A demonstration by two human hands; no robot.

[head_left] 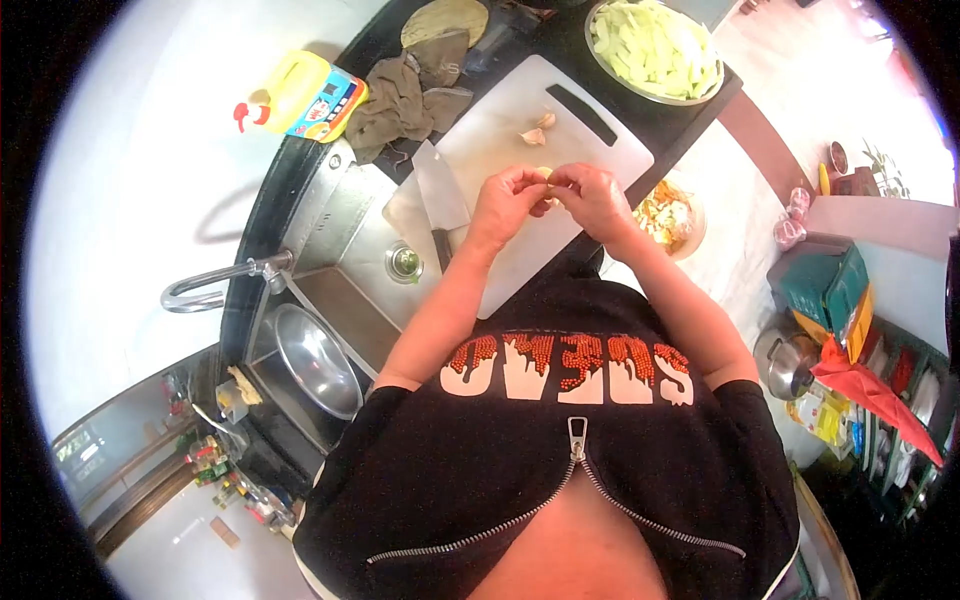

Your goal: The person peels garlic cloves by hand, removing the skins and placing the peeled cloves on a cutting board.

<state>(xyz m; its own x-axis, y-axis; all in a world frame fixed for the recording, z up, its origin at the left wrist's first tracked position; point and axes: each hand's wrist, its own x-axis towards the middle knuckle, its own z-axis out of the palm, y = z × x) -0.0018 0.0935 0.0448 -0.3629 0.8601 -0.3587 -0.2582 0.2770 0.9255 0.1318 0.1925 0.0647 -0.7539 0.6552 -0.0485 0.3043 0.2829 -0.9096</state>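
Above a white cutting board (pixel 535 95), my left hand (pixel 508 205) and my right hand (pixel 592 198) meet with fingers pinched together. Between the fingertips is a small pale piece that looks like a garlic clove (pixel 545 172). Two or so more garlic cloves (pixel 534 136) lie on the board beyond my hands. A cleaver (pixel 441 188) rests on the board left of my left hand, its blade flat and its dark handle partly behind my wrist.
Left are a sink (pixel 345 225), faucet (pixel 235 278) and metal bowl (pixel 318 360). Beyond them stand a yellow detergent bottle (pixel 312 95) and brown cloths (pixel 400 100). A bowl of sliced green vegetable (pixel 655 50) sits at the back right; a bin with scraps (pixel 668 218) is below.
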